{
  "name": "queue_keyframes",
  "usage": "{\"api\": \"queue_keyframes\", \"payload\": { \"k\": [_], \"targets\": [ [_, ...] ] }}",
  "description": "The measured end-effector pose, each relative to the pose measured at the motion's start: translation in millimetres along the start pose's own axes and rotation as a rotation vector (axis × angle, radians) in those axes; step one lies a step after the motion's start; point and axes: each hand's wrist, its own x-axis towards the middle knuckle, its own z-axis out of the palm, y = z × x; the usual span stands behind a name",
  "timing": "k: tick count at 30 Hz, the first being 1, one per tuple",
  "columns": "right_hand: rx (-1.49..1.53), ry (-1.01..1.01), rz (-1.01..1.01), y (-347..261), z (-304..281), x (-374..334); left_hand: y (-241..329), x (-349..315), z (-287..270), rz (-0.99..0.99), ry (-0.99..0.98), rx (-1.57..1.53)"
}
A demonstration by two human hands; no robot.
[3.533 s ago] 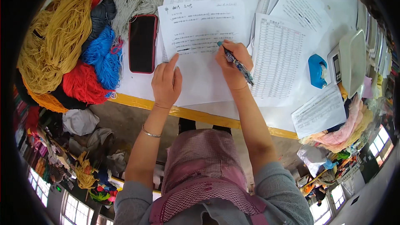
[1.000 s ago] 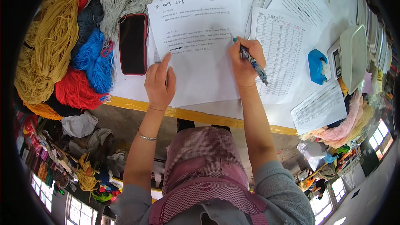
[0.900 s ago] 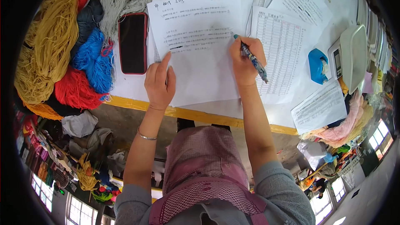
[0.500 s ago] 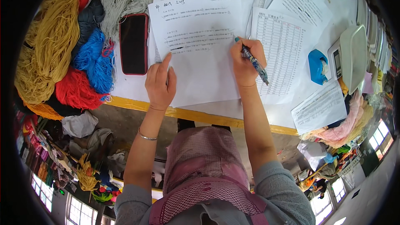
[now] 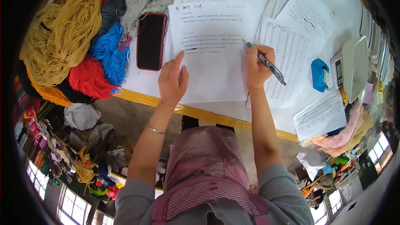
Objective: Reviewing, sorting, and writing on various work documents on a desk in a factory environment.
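A white sheet of paper with handwritten lines and one blacked-out mark lies on the table in front of me. My left hand rests on its lower left part, index finger stretched out to just below the blacked-out mark, thumb apart, nothing held. At the sheet's right side my right hand grips a patterned pen with a teal end. That teal end points up-left, close to the right ends of the written lines, while the other end slants down-right. Whether it touches the paper I cannot tell.
Left of the sheet lie a phone in a red case and skeins of mustard yarn, blue yarn and red yarn. To the right are a printed table sheet, a blue tape dispenser and a scale with a tray.
The whole view has shifted, so the table and its things appear farther right. Both hands keep nearly the same places on the sheet, and the pen stays in my right hand.
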Motion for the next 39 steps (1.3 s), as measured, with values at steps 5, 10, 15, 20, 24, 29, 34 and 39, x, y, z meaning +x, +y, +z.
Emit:
{"api": "queue_keyframes", "payload": {
  "k": [5,10,15,20,24,29,34,39],
  "targets": [
    [0.063,-0.174,-0.072,-18.6,-7.6,-4.6,3.6,-2.2,-3.9,-0.157,-0.016,-0.016],
    [-0.156,-0.380,0.302,-45.3,-8.1,-33.9,4.7,-4.5,-6.4,-0.126,-0.016,0.032],
    [-0.315,-0.670,0.399,-71.7,20.3,-51.8,6.0,-4.8,-5.9,-0.110,-0.009,0.050],
    [-0.342,-0.620,0.220,-71.6,52.5,-48.3,7.7,1.5,-7.7,-0.112,-0.049,-0.002],
    [-0.419,-0.535,0.220,-84.9,67.7,-40.7,11.3,0.7,-13.7,-0.129,-0.187,-0.119],
    [-0.505,-0.343,0.158,-80.0,51.4,-24.9,40.1,30.4,-18.4,-0.032,-0.182,-0.302],
    [-0.584,-0.268,0.239,-101.2,32.2,-8.2,16.1,100.8,-10.9,-0.271,0.183,-0.173],
    [-0.528,-0.196,0.221,-119.5,20.6,-11.7,-0.4,111.6,-5.8,-0.370,-0.008,0.085]
  ]
}}
